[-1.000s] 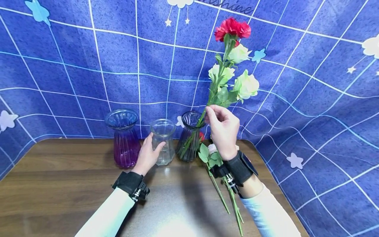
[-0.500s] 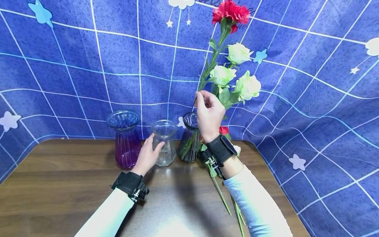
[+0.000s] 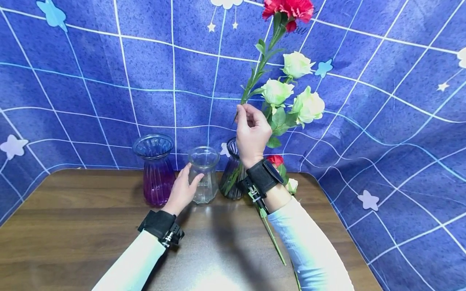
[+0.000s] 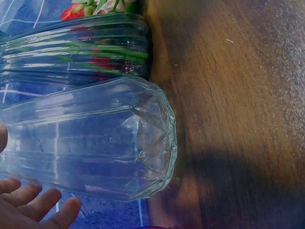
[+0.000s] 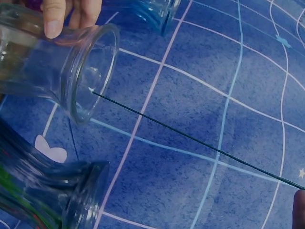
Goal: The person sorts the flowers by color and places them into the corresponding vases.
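My right hand (image 3: 253, 135) pinches the stem of a red carnation (image 3: 291, 9), raised above the vases. In the right wrist view the thin bare stem (image 5: 190, 137) slants toward the mouth of a clear glass vase (image 5: 71, 76), its tip overlapping the opening. My left hand (image 3: 181, 190) holds this clear vase (image 3: 206, 188) around its upper side, thumb in front; the vase stands upright on the table. Close to its right is a dark grey glass vase (image 3: 230, 182) with green stems inside, partly hidden by my right wrist. Pale green-white roses (image 3: 276, 92) rise above it, leaning right.
A blue-purple glass vase (image 3: 157, 178) stands left of the clear one. Right of the grey vase, a red flower (image 3: 276, 161), a pale flower (image 3: 291, 186) and loose stems (image 3: 273, 238) lie on the wooden table (image 3: 91, 234). A blue patterned cloth (image 3: 145, 72) hangs behind.
My right hand has moved up and left with the carnation, whose bloom now reaches the top edge and stands apart from the roses. My left hand stays at the clear vase.
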The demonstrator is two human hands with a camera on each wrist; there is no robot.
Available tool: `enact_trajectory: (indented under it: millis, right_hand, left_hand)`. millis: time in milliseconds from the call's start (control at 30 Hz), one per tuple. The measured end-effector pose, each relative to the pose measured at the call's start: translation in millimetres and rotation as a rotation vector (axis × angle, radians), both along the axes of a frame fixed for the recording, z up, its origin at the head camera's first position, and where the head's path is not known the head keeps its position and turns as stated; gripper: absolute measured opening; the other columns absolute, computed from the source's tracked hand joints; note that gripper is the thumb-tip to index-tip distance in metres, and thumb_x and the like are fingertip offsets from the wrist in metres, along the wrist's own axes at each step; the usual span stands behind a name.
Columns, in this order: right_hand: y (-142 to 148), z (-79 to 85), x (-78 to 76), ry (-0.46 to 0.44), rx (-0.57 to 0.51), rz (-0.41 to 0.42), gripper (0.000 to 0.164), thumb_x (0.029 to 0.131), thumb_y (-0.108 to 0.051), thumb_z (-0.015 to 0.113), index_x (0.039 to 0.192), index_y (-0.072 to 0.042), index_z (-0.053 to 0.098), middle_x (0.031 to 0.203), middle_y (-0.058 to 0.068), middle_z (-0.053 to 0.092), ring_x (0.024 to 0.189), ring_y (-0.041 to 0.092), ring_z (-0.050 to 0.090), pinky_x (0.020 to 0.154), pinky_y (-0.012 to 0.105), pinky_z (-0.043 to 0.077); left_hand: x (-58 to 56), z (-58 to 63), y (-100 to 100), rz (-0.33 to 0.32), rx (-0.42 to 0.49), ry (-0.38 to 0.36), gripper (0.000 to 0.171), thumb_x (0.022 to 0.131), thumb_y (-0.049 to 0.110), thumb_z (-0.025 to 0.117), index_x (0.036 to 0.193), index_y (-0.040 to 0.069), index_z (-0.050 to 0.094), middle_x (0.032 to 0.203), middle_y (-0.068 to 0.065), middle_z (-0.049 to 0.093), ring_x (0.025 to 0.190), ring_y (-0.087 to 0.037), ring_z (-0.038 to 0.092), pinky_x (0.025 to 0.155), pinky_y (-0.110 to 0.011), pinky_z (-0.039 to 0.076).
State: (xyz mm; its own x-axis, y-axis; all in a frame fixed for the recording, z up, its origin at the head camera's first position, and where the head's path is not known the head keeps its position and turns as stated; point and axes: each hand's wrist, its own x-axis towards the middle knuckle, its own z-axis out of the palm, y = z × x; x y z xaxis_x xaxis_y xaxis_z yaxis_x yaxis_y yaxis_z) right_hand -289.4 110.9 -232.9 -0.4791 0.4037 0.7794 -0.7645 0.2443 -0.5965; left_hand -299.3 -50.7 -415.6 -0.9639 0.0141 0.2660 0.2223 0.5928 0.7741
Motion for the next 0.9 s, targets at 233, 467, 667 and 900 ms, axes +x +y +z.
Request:
enact_trajectory:
  millis: [233,467,667,900]
  right_hand:
    - [-4,-10.6,-4.8,-0.03,0.044,-0.05,0.016,0.087,-0.008,0.064,0.089,0.007,0.068,0.073,0.02,0.068,0.061,0.025,0.064,0.057,0.016,0.049]
    - [-5,-24.9,-8.7,-0.122,0.095,-0.075,0.016,0.087,-0.011,0.065,0.087,0.004,0.069,0.07,0.017,0.069,0.059,0.024,0.063,0.054,0.016,0.046]
    - [-9,-33.6,-8.3,-0.186,0.138,-0.08,0.017,0.088,-0.013,0.064,0.088,0.003,0.069,0.07,0.015,0.069,0.06,0.023,0.064,0.055,0.017,0.047]
    - [-10,-44.1,-8.0,-0.238,0.179,-0.104,0.017,0.088,-0.014,0.064,0.087,0.002,0.07,0.071,0.013,0.07,0.061,0.022,0.065,0.056,0.018,0.047]
  left_hand:
    - [0.6,0.1,1,0.006,0.011,0.002,0.068,0.095,0.037,0.051,0.144,-0.005,0.027,0.147,-0.026,0.031,0.135,-0.038,0.033,0.113,-0.049,0.027]
    - [0.3,-1.1,1,0.005,0.008,-0.007,0.068,0.096,0.037,0.051,0.144,-0.005,0.026,0.148,-0.026,0.03,0.136,-0.038,0.032,0.113,-0.049,0.027]
    - [0.0,-1.1,1,0.009,0.004,0.003,0.068,0.096,0.036,0.051,0.144,-0.005,0.026,0.147,-0.026,0.031,0.136,-0.038,0.032,0.113,-0.048,0.027]
    - [-0.7,-1.8,2,0.008,0.003,-0.001,0.068,0.096,0.036,0.051,0.144,-0.005,0.026,0.147,-0.026,0.031,0.136,-0.038,0.032,0.112,-0.049,0.027]
